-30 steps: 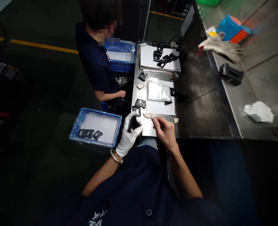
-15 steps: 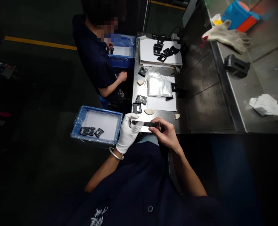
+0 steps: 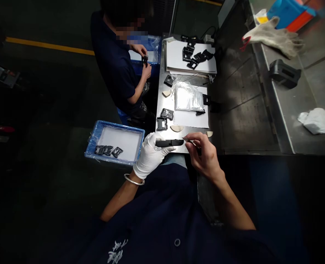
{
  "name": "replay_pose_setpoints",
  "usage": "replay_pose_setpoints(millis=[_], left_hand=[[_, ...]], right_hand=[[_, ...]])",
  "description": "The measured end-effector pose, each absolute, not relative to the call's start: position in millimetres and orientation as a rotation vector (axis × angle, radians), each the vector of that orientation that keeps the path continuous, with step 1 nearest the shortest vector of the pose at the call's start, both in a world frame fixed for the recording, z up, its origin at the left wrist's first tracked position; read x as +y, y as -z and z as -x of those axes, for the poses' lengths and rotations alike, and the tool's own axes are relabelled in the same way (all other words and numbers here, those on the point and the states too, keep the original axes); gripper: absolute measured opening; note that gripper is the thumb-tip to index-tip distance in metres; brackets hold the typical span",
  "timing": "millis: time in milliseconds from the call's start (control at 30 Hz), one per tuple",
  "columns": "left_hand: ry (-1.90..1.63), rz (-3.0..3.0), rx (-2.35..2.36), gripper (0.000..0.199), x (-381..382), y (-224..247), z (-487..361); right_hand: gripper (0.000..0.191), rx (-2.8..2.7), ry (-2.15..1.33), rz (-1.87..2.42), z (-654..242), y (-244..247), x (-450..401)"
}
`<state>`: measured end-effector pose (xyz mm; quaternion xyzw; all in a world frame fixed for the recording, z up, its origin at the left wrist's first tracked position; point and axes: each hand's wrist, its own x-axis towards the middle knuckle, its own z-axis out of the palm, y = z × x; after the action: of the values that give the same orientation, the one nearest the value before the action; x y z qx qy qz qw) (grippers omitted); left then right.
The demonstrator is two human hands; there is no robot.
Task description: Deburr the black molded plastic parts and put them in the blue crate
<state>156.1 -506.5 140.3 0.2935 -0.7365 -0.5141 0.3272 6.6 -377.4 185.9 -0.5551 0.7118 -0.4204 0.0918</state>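
Note:
My left hand [image 3: 150, 154], in a white glove, is closed around one end of a black plastic part [image 3: 170, 143] and holds it edge-on above the near end of the metal table. My bare right hand [image 3: 205, 154] is just right of it, fingers pinched on a small thin blade [image 3: 184, 138] whose pointed tip is close to the part's right end. Whether the tip touches is too small to tell; most of the blade is hidden in the fingers. Beyond my left hand, another black part [image 3: 162, 124] lies by a bagged one [image 3: 167, 114].
A blue lined crate [image 3: 88, 147] with a few bagged parts stands at left. A co-worker [image 3: 115, 62] sits beyond, handling a black part. On the table are a clear plastic bag pack [image 3: 188, 97], white sheets [image 3: 191, 121] and several black parts [image 3: 188, 54]. A metal ledge [image 3: 282, 110] runs along the right.
My right hand has drawn back to the right from the black part, baring its right end and the blade tip. The co-worker's hands have come together around a black part.

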Motion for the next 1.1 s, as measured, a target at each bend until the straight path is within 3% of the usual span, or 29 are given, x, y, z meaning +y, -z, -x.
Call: replay_pose_setpoints(millis=[267, 1100], left_hand=[[1.307, -0.713, -1.939, 0.031, -504, -142, -156], [1.267, -0.753, -1.957, 0.028, -503, -140, -152]], right_hand=[[0.012, 2.239, 0.914, 1.926, -10, -199, -379], [0.017, 2.293, 0.843, 1.938, -7, -191, -377]])
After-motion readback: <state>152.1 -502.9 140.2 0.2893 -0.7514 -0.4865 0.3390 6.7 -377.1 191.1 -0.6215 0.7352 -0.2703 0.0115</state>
